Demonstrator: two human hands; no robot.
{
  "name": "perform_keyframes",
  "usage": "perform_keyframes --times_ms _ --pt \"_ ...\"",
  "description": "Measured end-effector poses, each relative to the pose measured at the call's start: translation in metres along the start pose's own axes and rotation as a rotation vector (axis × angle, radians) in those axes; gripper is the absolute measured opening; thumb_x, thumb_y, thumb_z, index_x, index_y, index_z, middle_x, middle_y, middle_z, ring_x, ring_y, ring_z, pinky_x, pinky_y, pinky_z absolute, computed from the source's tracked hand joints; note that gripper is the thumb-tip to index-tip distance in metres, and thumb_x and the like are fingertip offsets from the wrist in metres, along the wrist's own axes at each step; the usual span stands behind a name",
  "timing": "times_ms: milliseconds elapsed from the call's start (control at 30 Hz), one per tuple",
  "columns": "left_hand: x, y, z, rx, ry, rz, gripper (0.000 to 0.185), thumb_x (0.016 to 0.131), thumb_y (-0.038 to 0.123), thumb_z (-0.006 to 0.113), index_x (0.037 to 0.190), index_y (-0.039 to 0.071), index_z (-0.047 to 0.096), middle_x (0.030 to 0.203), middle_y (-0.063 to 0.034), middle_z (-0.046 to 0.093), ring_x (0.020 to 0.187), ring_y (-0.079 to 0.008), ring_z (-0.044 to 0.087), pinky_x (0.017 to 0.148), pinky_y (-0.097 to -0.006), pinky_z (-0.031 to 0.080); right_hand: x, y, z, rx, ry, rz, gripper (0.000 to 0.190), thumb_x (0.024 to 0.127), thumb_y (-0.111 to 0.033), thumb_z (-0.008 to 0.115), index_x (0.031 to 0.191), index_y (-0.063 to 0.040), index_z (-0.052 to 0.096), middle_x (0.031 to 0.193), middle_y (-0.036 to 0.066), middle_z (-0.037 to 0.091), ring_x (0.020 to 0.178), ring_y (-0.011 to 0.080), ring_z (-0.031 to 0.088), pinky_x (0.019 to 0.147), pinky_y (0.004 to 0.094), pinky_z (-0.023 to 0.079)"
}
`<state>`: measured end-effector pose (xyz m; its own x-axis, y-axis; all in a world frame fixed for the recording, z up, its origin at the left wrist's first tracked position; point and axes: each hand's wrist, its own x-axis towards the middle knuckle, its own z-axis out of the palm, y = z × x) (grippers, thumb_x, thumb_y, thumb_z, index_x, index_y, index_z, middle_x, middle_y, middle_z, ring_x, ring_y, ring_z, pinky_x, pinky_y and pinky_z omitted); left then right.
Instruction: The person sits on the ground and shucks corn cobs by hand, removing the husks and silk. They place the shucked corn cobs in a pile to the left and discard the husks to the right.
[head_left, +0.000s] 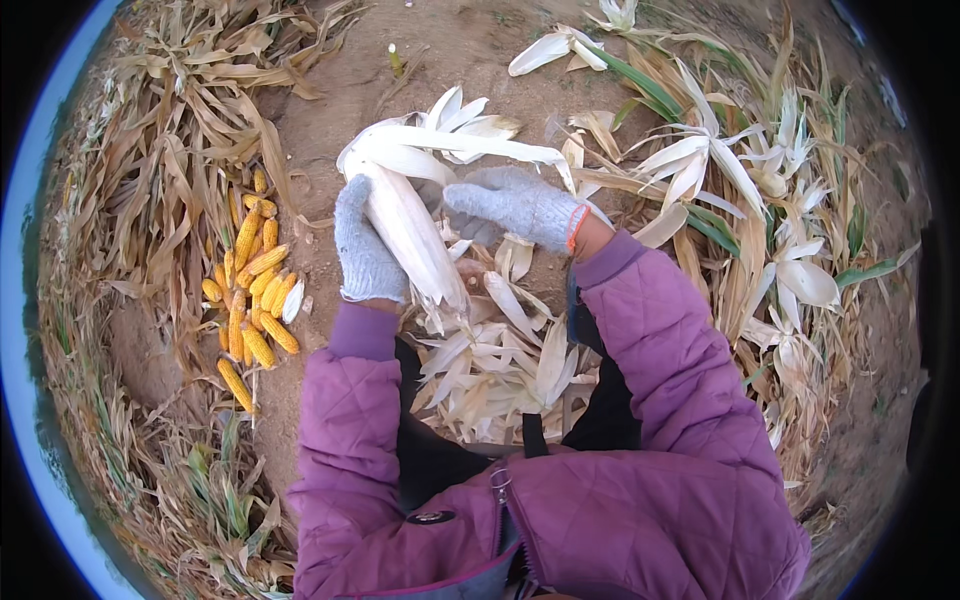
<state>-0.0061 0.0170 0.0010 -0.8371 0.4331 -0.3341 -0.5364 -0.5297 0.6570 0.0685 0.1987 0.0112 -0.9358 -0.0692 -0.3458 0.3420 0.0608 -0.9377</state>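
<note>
An ear of corn in its pale, dry husk (411, 225) lies slantwise in front of me, with some husk leaves (480, 141) folded over at its far end. Wrapped round its left side is my left hand (366, 244), in a light grey knit glove. On the right, my right hand (517, 204) wears a matching glove with an orange cuff edge. Its thumb lies close to the ear and a loose husk strip; its fingers are partly hidden beneath, so I cannot see whether they grip anything.
Several husked yellow corn cobs (251, 281) are heaped on the soil to the left, beside dry stalks (180, 142). Loose husks (495, 367) lie between my legs. Stalks and peeled husks (720, 157) spread along the right. A short cut stub (395, 61) stands ahead.
</note>
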Motion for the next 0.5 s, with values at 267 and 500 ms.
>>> perform_keyframes --times_ms 267,500 --pt "0.002 0.0 -0.007 -0.024 -0.039 -0.043 0.053 0.091 0.036 0.056 0.132 0.003 0.05 0.122 -0.0153 0.059 0.108 -0.0294 0.059 0.096 -0.0427 0.049 -0.002 0.011 0.043 -0.048 -0.08 -0.142 0.073 0.085 -0.048 0.067 0.133 0.004 0.05 0.123 0.019 0.06 0.114 0.0248 0.058 0.098 0.0349 0.045" --pt "0.023 -0.017 -0.04 0.462 -0.223 0.165 0.041 0.1 0.018 0.048 0.138 0.002 0.045 0.126 -0.0134 0.059 0.109 -0.0225 0.062 0.089 -0.0344 0.055 0.017 0.045 0.031 -0.628 0.228 -0.252 0.07 0.077 -0.048 0.07 0.13 -0.005 0.054 0.119 0.021 0.063 0.109 0.0328 0.062 0.095 0.0396 0.047"
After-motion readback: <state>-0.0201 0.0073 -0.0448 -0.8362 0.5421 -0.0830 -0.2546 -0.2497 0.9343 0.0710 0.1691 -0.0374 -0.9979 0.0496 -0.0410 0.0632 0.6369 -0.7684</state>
